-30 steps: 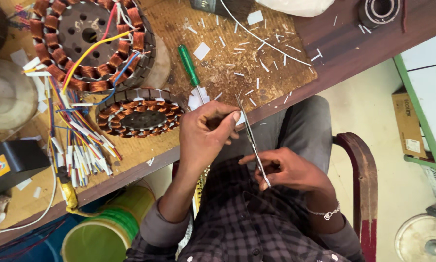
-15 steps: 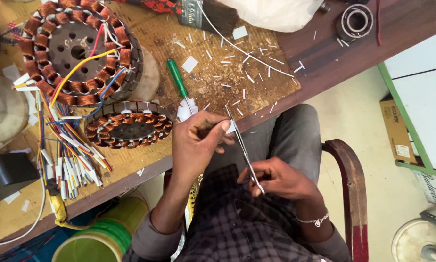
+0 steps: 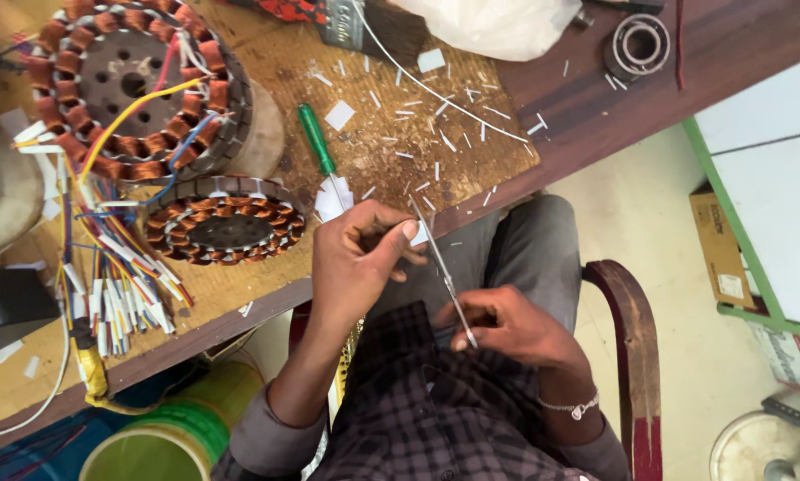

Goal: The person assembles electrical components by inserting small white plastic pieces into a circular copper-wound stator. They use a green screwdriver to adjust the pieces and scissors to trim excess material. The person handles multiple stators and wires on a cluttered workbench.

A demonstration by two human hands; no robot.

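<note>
Low in the frame, the right hand (image 3: 507,325) grips the handles of thin scissors (image 3: 442,267), whose blades point up toward the left hand (image 3: 360,258). The left hand pinches a small white paper piece (image 3: 420,233) between thumb and fingers, just at the blades. Compared with half a second ago, both hands keep the same hold and hardly moved. Farther, on the tabletop (image 3: 587,116), lie a green screwdriver (image 3: 315,141), a small copper-wound stator (image 3: 224,221) and a larger stator (image 3: 128,85) at upper left.

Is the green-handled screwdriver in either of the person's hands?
No: the green-handled screwdriver lies on the bench, while the left hand and right hand hold scissors.
</note>
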